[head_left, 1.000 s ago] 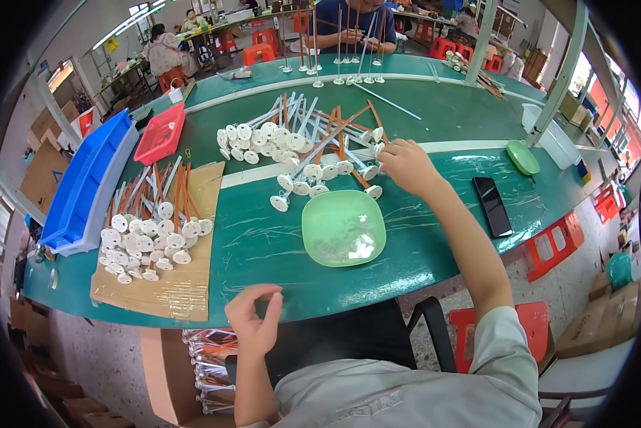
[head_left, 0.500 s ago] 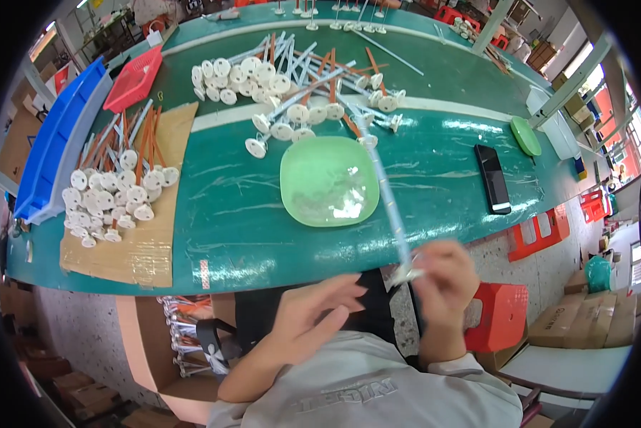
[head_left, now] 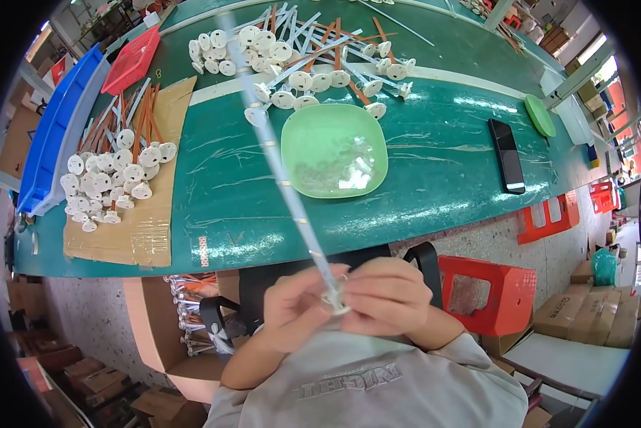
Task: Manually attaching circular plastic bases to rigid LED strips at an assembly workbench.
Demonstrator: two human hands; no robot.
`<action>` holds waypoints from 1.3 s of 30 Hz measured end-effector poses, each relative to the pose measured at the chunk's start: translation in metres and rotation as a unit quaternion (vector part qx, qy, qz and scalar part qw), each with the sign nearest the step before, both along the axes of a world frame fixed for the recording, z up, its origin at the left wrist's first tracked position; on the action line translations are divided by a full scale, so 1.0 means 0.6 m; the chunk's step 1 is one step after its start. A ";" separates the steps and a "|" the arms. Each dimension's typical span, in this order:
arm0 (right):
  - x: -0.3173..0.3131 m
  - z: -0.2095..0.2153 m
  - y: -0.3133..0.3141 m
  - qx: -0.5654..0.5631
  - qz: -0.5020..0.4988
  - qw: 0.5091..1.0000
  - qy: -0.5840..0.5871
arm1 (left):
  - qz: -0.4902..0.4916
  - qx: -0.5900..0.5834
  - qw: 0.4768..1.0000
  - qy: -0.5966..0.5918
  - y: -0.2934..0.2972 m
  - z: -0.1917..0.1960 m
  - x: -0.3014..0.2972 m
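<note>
Grip [head_left: 338, 299] on rod base [head_left: 333, 298], half-hidden

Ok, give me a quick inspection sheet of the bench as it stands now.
Surface: green table, scuffed.
Job's things: long clear rod with white disc end, held at the chest by left hand and right hand.
Clutter: green dish, loose rod pile, more on cardboard, black phone, red basket, blue bin.
Grippers: both hands closed on the rod's disc end.
Cables: nothing seen.
Surroundings: red stool, cartons.
</note>
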State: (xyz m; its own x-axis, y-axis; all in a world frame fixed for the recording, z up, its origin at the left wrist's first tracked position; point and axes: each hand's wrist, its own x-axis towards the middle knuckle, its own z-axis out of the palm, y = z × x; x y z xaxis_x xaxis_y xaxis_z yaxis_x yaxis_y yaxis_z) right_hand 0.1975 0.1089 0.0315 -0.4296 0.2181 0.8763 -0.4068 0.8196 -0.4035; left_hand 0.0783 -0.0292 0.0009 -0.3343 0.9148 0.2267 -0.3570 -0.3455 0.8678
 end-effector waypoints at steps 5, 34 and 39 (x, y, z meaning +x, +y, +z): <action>-0.053 -0.003 0.003 -0.007 -0.007 1.000 -0.009 | 0.117 0.003 0.988 -0.101 -0.008 -0.006 -0.015; -0.128 0.093 0.169 0.143 -0.062 0.922 -0.355 | 0.064 0.059 0.983 -0.159 0.045 -0.003 -0.144; -0.175 0.084 0.262 0.153 -0.098 0.830 -0.527 | 0.067 0.050 0.982 -0.167 0.054 0.004 -0.146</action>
State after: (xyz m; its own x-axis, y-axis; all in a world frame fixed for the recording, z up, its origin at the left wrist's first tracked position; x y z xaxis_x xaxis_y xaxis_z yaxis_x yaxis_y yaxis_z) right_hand 0.0928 0.2659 0.0821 -0.9757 0.2102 0.0622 0.1930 0.9583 -0.2110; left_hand -0.0096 0.0032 0.0034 -0.5218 0.8361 0.1694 -0.5617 -0.4862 0.6694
